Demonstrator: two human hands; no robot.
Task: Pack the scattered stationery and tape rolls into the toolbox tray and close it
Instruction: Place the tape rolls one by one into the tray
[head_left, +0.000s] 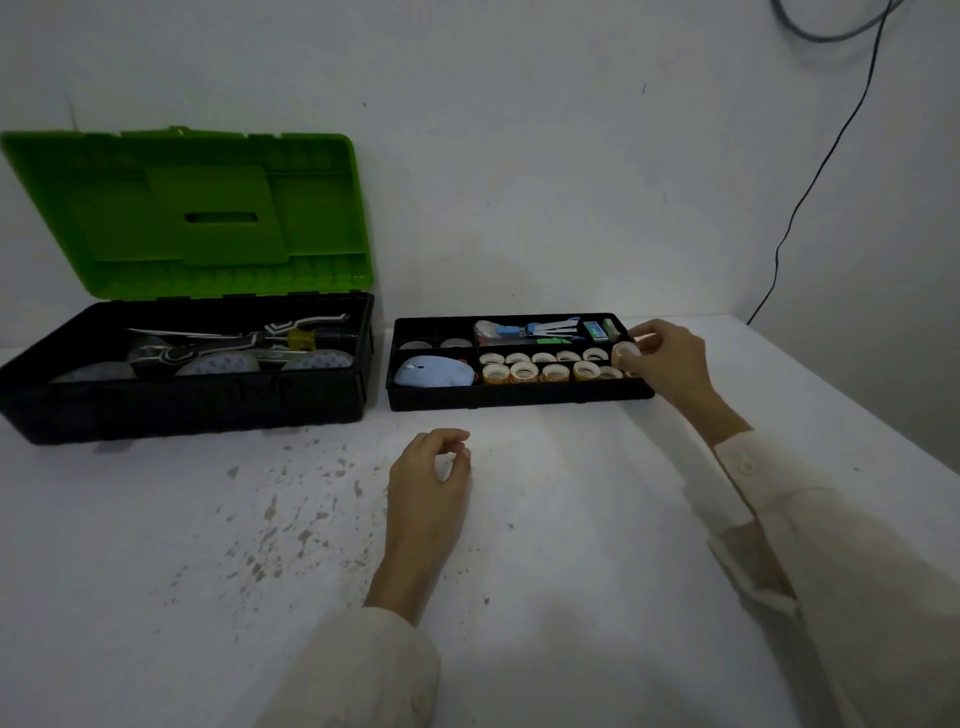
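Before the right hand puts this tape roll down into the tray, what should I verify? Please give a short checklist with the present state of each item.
1. The right hand pinches the small white tape roll firmly: ok.
2. There is a free place at the right end of the black plastic tray: cannot tell, the hand hides it.
3. The other tape rolls sit in tidy rows: ok.
4. The left hand holds nothing and is apart from the tray: ok.
5. The green lid of the black toolbox stands open: ok.
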